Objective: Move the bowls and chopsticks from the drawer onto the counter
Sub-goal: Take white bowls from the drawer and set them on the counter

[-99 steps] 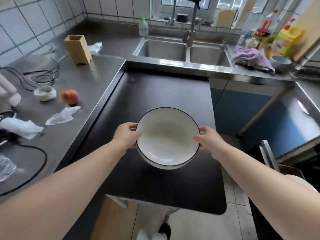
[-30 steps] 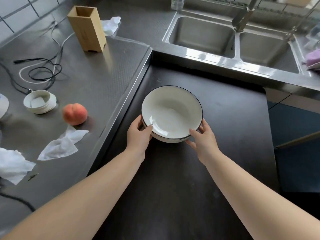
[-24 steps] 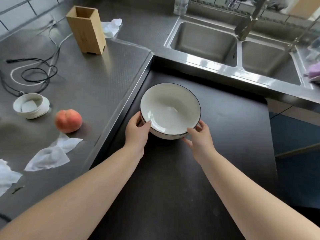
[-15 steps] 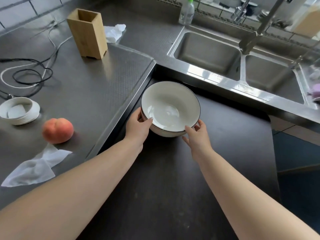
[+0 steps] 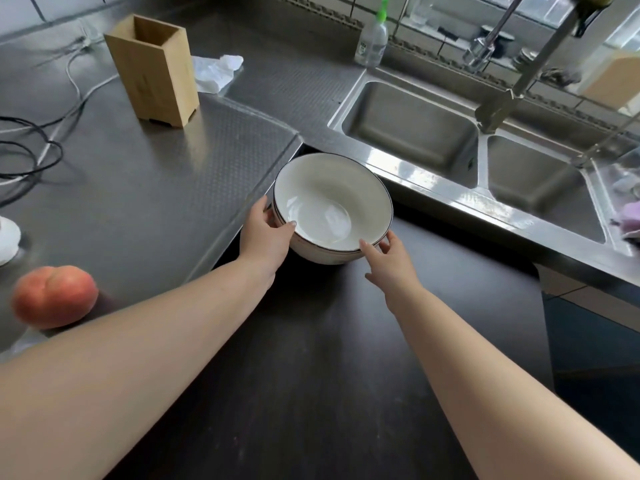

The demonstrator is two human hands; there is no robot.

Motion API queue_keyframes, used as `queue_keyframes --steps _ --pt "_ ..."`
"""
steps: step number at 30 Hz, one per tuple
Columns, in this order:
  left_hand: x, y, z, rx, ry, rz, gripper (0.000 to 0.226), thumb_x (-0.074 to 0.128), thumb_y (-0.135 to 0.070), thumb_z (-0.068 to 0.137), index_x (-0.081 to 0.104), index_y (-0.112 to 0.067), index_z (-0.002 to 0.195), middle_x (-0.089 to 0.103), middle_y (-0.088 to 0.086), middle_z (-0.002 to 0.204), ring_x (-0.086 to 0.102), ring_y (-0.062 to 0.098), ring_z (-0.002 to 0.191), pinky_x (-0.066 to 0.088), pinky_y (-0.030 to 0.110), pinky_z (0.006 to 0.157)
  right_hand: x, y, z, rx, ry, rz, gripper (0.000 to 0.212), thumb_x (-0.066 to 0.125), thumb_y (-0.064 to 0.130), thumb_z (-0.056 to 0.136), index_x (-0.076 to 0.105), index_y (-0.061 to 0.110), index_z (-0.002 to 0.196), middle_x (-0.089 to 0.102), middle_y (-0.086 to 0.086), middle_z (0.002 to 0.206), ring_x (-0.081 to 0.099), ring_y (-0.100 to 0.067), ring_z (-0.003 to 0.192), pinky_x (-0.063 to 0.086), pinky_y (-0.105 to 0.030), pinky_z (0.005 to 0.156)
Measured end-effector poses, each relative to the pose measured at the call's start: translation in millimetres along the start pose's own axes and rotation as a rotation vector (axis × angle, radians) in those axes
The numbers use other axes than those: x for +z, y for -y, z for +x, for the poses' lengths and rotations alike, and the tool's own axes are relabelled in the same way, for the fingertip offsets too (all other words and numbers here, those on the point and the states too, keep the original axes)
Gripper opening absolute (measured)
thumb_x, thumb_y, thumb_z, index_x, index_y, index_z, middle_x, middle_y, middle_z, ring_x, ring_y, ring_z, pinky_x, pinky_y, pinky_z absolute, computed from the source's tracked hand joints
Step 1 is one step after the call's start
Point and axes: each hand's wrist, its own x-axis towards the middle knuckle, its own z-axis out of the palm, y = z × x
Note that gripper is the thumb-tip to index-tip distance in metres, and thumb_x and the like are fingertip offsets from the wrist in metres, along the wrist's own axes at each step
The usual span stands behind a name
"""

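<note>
Stacked white bowls (image 5: 332,206) sit on the dark counter (image 5: 346,341), just in front of the sink (image 5: 408,109). My left hand (image 5: 265,239) grips their rim, thumb inside; my right hand (image 5: 389,263) pinches the near rim. A peach (image 5: 55,296) lies well left of the sink.

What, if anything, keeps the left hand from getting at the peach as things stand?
Likely yes, once it lets go. The left hand grips the bowls at their rim, so it is occupied; nothing stands on the steel counter between it and the peach, which lies beside the forearm.
</note>
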Motion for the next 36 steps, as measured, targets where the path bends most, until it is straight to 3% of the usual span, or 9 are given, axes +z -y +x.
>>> queue_keyframes --steps 4,11,16,18,21,26,30,32,36 --pt "4 -9 20 0.021 -0.005 0.077 0.061 0.059 -0.005 0.091 0.035 -0.015 0.147 0.056 -0.004 0.133 0.051 0.008 0.117 0.037 0.027 0.103 3 5 15 -0.015 0.025 -0.07 0.046 0.059 0.028 0.093 0.044 0.029 0.136 0.053 0.01 0.134 0.053 -0.014 0.116 0.045 -0.045 0.104" --pt "4 -21 45 0.065 0.088 0.219 0.056 0.055 -0.005 0.093 0.037 -0.015 0.145 0.053 -0.011 0.128 0.048 0.008 0.119 0.035 0.024 0.104 6 11 30 -0.04 0.04 -0.078 0.047 0.058 0.027 0.094 0.043 0.033 0.137 0.048 0.015 0.126 0.048 -0.01 0.116 0.043 -0.045 0.105" --pt "3 -25 58 0.055 0.128 0.257 0.051 0.053 -0.005 0.093 0.041 -0.016 0.141 0.054 -0.007 0.137 0.048 0.012 0.128 0.035 0.025 0.105 4 12 40 -0.016 0.036 -0.036 0.06 0.061 0.034 0.092 0.034 0.035 0.146 0.053 0.001 0.138 0.045 -0.015 0.13 0.044 -0.044 0.105" --pt "4 -27 62 0.034 0.133 0.267 0.059 0.052 -0.005 0.095 0.03 -0.013 0.149 0.047 -0.01 0.14 0.043 0.009 0.131 0.031 0.02 0.102 3 12 44 0.001 0.026 -0.036 0.065 0.061 0.038 0.091 0.031 0.035 0.148 0.052 -0.002 0.139 0.044 -0.015 0.131 0.046 -0.044 0.103" --pt "4 -30 70 -0.006 0.137 0.289 0.076 0.053 -0.013 0.096 0.007 -0.016 0.155 0.031 -0.002 0.157 0.029 0.016 0.144 0.024 0.029 0.115 2 14 48 0.003 0.019 -0.031 0.065 0.061 0.039 0.091 0.031 0.035 0.148 0.05 -0.002 0.141 0.043 -0.016 0.132 0.046 -0.043 0.102" --pt "8 -31 75 -0.025 0.126 0.276 0.077 0.052 -0.013 0.095 0.005 -0.019 0.156 0.028 0.0 0.159 0.027 0.017 0.145 0.023 0.034 0.118 2 14 56 0.003 -0.014 -0.051 0.063 0.058 0.041 0.092 0.033 0.031 0.149 0.049 -0.004 0.142 0.042 -0.016 0.133 0.044 -0.044 0.105" --pt "9 -31 74 -0.015 0.111 0.254 0.073 0.05 -0.012 0.094 0.012 -0.018 0.155 0.03 -0.002 0.157 0.029 0.015 0.144 0.023 0.027 0.112 3 17 64 0.008 -0.04 -0.059 0.06 0.056 0.042 0.092 0.037 0.025 0.146 0.049 0.001 0.139 0.045 -0.016 0.13 0.042 -0.044 0.107" --pt "8 -31 74 0.011 0.116 0.269 0.065 0.056 -0.018 0.093 0.028 -0.016 0.152 0.043 -0.003 0.149 0.039 0.017 0.138 0.03 0.027 0.108 5 22 71 0.006 -0.049 -0.06 0.051 0.056 0.04 0.092 0.045 0.025 0.139 0.056 0.01 0.122 0.05 -0.014 0.117 0.043 -0.04 0.104" --pt "7 -29 76 0.061 0.109 0.282 0.036 0.061 -0.012 0.088 0.063 -0.016 0.124 0.067 -0.001 0.116 0.061 0.017 0.108 0.044 0.022 0.085 12 27 79 -0.017 -0.04 -0.022 0.038 0.053 0.018 0.089 0.051 0.027 0.126 0.052 0.015 0.089 0.047 -0.004 0.074 0.041 -0.021 0.069"
